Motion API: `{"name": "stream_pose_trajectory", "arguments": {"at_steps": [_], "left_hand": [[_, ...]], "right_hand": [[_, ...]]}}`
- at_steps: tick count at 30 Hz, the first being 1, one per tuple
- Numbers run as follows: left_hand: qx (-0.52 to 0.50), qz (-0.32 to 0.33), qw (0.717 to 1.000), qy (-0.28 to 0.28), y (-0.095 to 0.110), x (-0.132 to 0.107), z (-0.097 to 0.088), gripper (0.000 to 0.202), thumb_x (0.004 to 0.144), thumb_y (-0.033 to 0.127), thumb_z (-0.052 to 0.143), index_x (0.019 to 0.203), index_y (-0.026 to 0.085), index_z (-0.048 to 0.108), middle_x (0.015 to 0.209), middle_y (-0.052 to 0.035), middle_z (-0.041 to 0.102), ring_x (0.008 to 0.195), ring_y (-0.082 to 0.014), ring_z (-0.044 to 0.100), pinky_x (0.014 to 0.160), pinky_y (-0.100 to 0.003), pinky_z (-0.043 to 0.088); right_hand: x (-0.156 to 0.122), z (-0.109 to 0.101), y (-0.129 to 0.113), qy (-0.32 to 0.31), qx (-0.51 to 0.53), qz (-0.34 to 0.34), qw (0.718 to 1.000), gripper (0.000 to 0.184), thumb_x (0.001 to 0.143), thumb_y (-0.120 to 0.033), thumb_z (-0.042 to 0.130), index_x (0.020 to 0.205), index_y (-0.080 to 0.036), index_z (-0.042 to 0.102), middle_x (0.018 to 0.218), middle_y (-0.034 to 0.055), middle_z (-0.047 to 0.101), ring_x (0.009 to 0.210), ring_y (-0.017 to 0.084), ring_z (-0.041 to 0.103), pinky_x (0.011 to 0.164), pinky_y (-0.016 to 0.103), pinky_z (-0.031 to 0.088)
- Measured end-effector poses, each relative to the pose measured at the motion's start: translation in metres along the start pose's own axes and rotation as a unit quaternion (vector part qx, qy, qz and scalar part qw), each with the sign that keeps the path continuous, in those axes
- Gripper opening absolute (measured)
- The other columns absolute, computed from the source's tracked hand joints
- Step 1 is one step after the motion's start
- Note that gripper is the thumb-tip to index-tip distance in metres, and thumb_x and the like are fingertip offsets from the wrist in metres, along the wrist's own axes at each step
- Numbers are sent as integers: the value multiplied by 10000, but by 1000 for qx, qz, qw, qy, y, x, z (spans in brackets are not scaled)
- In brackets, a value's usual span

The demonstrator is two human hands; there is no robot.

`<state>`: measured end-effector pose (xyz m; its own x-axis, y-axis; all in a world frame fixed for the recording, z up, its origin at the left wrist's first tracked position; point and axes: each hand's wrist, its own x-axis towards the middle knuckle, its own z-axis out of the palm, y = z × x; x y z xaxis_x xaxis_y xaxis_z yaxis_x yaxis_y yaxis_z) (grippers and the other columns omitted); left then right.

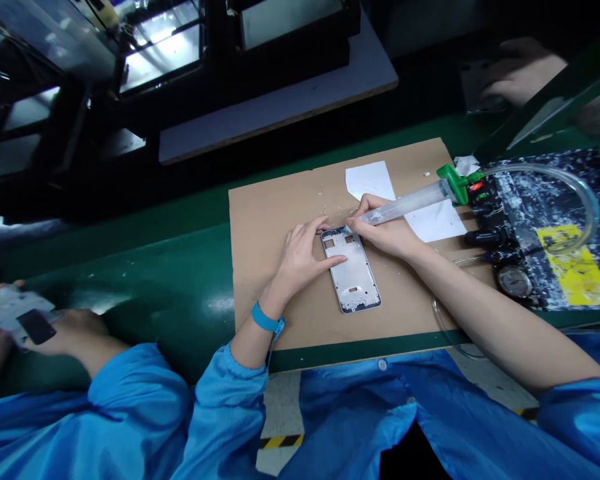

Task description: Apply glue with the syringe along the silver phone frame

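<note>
A silver phone frame (354,277) with a dark rim lies flat on a sheet of brown cardboard (265,267). My left hand (303,252) rests at its left side, thumb stretched across the frame and fingers at its top left corner. In my right hand (383,230) is a clear dispensing syringe (413,202) with a green cap, gripped near its lower end like a pen. Its tip points at the top edge of the frame, where my fingers partly hide it. A blue wrist strap (267,319) circles my left wrist.
A clear tube (587,193) runs from the syringe to a dispenser box (575,267) with a gauge (514,281) at right. White papers (370,180) lie on the cardboard. A co-worker's hand (75,333) holds a white part at left; another person's hand (525,73) is at upper right.
</note>
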<state>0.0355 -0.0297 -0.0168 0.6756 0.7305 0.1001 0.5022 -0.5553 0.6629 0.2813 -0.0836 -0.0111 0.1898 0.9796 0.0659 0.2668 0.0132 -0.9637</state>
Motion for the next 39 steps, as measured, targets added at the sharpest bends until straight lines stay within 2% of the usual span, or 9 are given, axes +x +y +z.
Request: {"name": "stream_pose_trajectory", "arguments": {"at_steps": [14,27,39], "left_hand": [[16,-9,1000,-5,3,-2,-2,880,969,626,909,1679,323,488,1497,-89,758,1395,-347,670,1237,-548,499],[3,-7,1000,0,4,-3,-3,880,957,605,929,1672,322,500,1496,-93,759,1399,-345,672,1251,-552,495],[11,-10,1000,-10,4,-2,-3,876,968,620,907,1680,320,494,1513,-105,749,1412,-349,668,1246,-547,501]], "right_hand": [[0,1,1,-8,1,0,1000,380,902,-500,823,818,-270,531,769,2,697,722,194,554,697,381,403],[-1,1,-1,-6,-1,14,1000,321,893,-425,813,815,-267,545,765,-9,686,720,189,557,692,370,401],[-3,2,-3,-9,0,24,1000,349,906,-430,831,810,-266,539,704,-28,632,691,171,527,663,358,362]]}}
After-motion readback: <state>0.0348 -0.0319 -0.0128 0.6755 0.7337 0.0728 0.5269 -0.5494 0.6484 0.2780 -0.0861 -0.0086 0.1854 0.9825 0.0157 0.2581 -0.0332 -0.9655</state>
